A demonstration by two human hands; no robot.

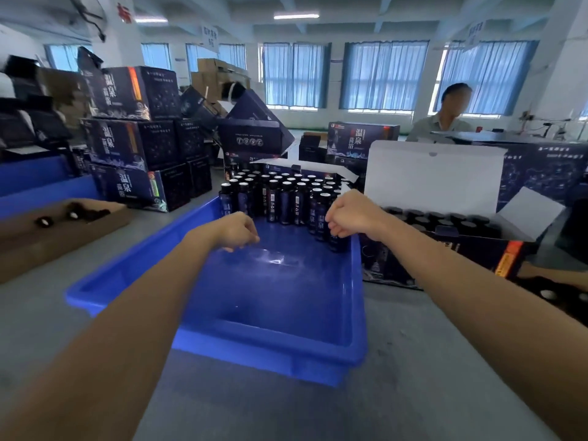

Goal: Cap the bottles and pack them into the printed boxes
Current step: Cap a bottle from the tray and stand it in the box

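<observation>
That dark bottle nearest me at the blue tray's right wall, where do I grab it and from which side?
Grip the nearest dark labelled bottle round its upper body, coming down from the near side with the right hand. It stands upright; other bottles crowd it behind and to the left, and the blue plastic tray's wall runs close on its right.

Grey tabletop (pixel 413 361) near; far right, a seated person (pixel 442 122) in a pale shirt; blue curtains (pixel 385 74) hang far behind; ceiling lamp (pixel 296 16) lit.
</observation>
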